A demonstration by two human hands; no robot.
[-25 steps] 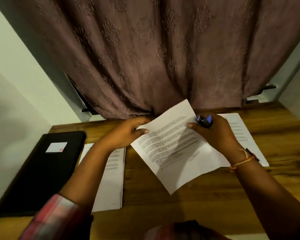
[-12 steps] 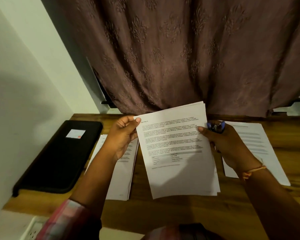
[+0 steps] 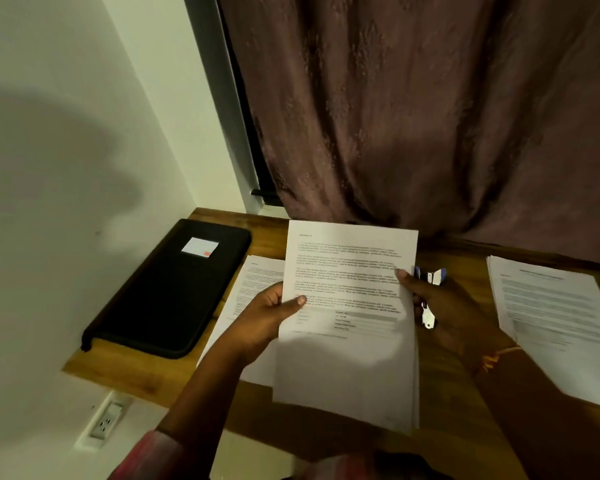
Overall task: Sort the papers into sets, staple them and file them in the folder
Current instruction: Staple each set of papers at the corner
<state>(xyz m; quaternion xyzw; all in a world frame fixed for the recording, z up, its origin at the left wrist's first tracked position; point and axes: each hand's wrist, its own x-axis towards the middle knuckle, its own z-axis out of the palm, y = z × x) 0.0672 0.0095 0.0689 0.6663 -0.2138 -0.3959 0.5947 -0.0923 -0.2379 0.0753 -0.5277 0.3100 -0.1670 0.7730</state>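
Honestly, with the left hand (image 3: pixel 267 317) pinching one edge of the paper set (image 3: pixel 347 368) and the right hand (image 3: pixel 447 310) pinching the other while also gripping the stapler (image 3: pixel 430 277), the sheets between them could slide crooked before stapling.

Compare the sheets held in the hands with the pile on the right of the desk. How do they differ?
The held sheets are up off the desk, gripped by the left hand and right hand; the right pile lies flat, untouched. The held sheets' heading sits top left; the right pile's is centred. Both are several white printed sheets.
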